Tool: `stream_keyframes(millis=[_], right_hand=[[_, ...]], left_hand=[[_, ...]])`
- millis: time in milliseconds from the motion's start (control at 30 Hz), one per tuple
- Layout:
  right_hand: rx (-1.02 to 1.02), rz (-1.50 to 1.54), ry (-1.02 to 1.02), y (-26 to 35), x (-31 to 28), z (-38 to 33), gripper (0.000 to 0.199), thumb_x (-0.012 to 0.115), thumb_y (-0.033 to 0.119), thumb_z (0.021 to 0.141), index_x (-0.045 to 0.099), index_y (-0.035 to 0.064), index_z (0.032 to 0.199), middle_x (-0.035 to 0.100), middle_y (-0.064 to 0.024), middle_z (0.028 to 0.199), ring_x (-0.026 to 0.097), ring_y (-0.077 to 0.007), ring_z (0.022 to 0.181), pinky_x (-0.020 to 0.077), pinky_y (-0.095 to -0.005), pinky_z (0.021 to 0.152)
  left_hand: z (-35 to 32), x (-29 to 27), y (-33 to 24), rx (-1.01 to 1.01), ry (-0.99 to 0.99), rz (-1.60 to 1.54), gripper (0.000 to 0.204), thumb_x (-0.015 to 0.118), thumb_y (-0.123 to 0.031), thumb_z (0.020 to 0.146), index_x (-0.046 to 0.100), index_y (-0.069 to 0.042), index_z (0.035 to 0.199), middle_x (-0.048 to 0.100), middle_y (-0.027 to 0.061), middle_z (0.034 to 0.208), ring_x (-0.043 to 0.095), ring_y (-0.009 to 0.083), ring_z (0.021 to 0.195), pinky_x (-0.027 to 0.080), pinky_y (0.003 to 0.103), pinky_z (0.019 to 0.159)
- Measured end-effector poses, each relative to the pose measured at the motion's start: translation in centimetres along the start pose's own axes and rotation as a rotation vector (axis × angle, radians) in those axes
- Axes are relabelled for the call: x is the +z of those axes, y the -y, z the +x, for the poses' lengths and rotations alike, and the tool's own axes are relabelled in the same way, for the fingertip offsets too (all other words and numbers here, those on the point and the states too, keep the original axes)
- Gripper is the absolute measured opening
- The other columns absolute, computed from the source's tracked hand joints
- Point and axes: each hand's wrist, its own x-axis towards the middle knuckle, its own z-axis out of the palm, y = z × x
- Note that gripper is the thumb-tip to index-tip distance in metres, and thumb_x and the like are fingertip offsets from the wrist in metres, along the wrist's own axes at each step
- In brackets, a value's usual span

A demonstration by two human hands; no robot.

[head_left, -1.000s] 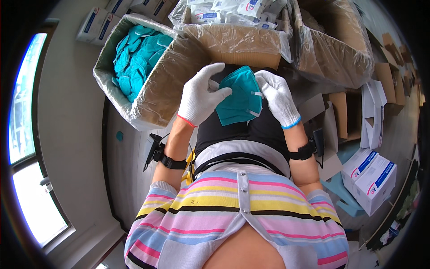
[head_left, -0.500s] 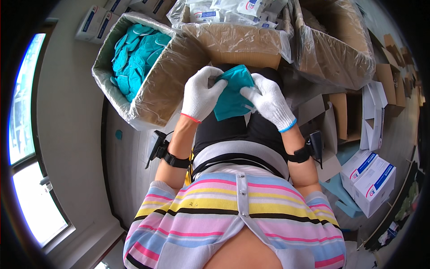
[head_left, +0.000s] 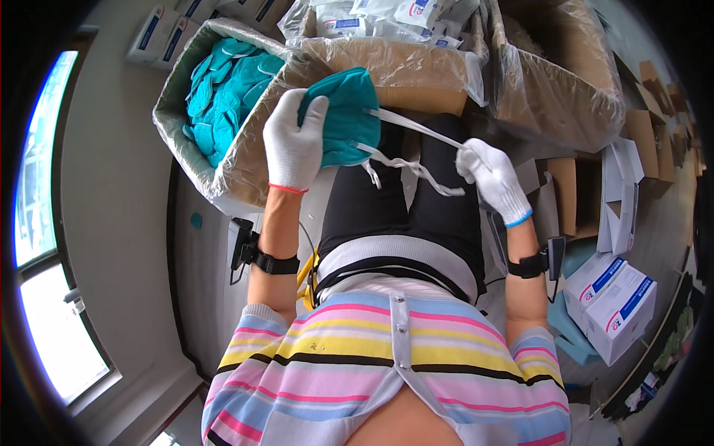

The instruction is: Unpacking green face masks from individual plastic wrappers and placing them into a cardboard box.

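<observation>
our left hand (head_left: pixel 292 145) clamps the mask (head_left: pixel 346 111); our right hand (head_left: pixel 491 175), pinched on one strap (head_left: pixel 416 125), has stretched it clear.

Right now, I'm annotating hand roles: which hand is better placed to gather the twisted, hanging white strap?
Likely the right hand: it's nearer the lower end of the hanging strap, though pinching the taut white strap. The left hand grips the curved teal fabric mask.

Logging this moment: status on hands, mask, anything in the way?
Left hand gripping mask. Right hand holding taut strap. Loose strap dangling between hands.
</observation>
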Motion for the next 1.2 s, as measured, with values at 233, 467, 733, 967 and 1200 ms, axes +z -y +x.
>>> stream_keyframes(millis=[233,467,733,967,1200], right_hand=[[0.037,-0.089,0.020,-0.2,-4.0,-3.2,0.031,0.049,0.027,0.102,0.057,0.0034,0.084,0.054,0.0005,0.069,0.049,-0.0069,0.061,0.0426,-0.0238,0.060],[-0.033,0.260,-0.090,-0.2,-6.4,-3.8,0.047,0.047,0.044,0.101,0.055,0.0070,0.073,0.053,-0.0004,0.064,0.042,-0.0059,0.055,0.0329,-0.0220,0.052],[0.203,0.338,0.188,-2.1,2.1,2.0,0.028,0.051,0.026,0.098,0.064,0.0023,0.088,0.057,0.0001,0.071,0.049,-0.0046,0.058,0.0417,-0.0198,0.051],[0.221,0.319,0.308,-2.8,5.1,4.1,0.035,0.051,0.030,0.098,0.068,-0.0002,0.097,0.061,-0.0018,0.072,0.051,-0.0070,0.057,0.0423,-0.0214,0.051],[0.172,0.280,0.291,-2.1,5.1,4.4,0.039,0.047,0.034,0.101,0.069,0.0013,0.096,0.065,-0.0047,0.072,0.056,-0.0108,0.055,0.0430,-0.0234,0.052]], left_hand=[[-0.9,0.5,-0.4,-0.084,0.024,-0.108,0.018,0.063,-0.014,0.094,0.063,0.004,0.098,0.063,0.0058,0.077,0.056,0.0089,0.073,0.048,0.025,0.069],[-3.4,1.9,-3.2,-0.404,0.183,-0.502,0.028,0.063,-0.020,0.096,0.064,0.006,0.105,0.064,0.0026,0.086,0.057,0.0070,0.076,0.049,0.023,0.071],[-6.1,1.1,13.9,-0.415,0.188,0.145,0.031,0.066,-0.026,0.092,0.066,0.002,0.104,0.070,0.0144,0.088,0.066,0.0209,0.078,0.053,0.033,0.076],[-5.1,3.1,8.5,0.207,0.000,0.271,0.024,0.071,-0.009,0.080,0.069,-0.005,0.104,0.068,0.0142,0.109,0.064,0.0318,0.103,0.051,0.037,0.090],[-6.0,9.1,4.4,-0.123,0.625,-0.257,0.021,0.051,-0.014,0.101,0.060,-0.001,0.116,0.068,0.0126,0.090,0.067,0.0182,0.080,0.053,0.031,0.072]])
